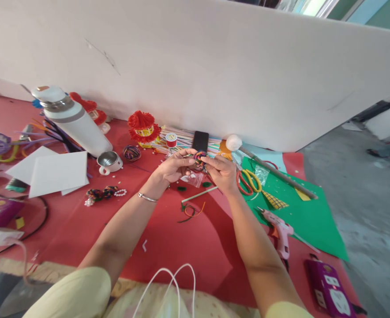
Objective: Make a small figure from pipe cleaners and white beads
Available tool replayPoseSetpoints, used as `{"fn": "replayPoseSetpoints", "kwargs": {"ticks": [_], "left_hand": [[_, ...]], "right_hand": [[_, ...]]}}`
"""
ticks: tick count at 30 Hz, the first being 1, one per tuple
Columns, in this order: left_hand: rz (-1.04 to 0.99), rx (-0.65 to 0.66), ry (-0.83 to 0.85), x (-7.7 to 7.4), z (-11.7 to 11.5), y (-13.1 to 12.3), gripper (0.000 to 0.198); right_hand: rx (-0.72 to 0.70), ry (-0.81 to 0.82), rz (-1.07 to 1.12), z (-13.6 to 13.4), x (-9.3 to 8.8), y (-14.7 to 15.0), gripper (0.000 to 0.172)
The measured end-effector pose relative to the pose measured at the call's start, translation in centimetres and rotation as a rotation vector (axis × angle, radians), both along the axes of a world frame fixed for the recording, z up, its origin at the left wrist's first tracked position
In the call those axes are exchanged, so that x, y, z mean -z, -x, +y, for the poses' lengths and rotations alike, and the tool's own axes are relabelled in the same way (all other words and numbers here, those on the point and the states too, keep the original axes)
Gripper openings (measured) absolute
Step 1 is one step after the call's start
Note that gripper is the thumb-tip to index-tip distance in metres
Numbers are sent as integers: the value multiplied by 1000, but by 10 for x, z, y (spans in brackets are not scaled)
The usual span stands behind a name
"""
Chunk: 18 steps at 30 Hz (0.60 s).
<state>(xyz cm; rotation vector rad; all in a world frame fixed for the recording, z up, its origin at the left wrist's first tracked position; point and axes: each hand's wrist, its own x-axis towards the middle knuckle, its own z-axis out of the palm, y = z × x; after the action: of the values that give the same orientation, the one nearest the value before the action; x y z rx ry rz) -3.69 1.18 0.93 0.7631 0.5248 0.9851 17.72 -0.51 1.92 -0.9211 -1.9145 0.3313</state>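
Between my two hands is a small piece of coiled multicoloured yarn (200,158), dark with red and orange strands. My left hand (178,165) pinches its left side, and my right hand (222,172) grips its right side with thumb and fingers. The piece is held above the red table covering (168,238). Below my hands lie a pale thin stick (200,194) and loose dark and orange yarn ends (192,213). A ball of similar yarn (132,153) rests to the left, near a braided yarn piece with white beads (105,194).
A white flask (79,126), a metal cup (109,162) and white cards (58,173) stand or lie left. Behind my hands are a thread spool (171,140) and a phone (200,141). At right are scissors (250,181), a pink glue gun (279,229) and a purple power strip (329,287).
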Motion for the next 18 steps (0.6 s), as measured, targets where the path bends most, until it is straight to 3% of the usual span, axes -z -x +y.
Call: {"fn": "replayPoseSetpoints", "kwargs": {"ticks": [7,13,18], "left_hand": [[5,-20,-6,-1,0,-8,48],[66,-151,-34,-4,-1,-13,44],[295,-320,-261,3,-3,-25,43]], "right_hand": [[-54,193,99,-2,-1,4,32],[-75,361,153,-6,-2,4,39],[121,302,225,-9,-10,9,35]]}}
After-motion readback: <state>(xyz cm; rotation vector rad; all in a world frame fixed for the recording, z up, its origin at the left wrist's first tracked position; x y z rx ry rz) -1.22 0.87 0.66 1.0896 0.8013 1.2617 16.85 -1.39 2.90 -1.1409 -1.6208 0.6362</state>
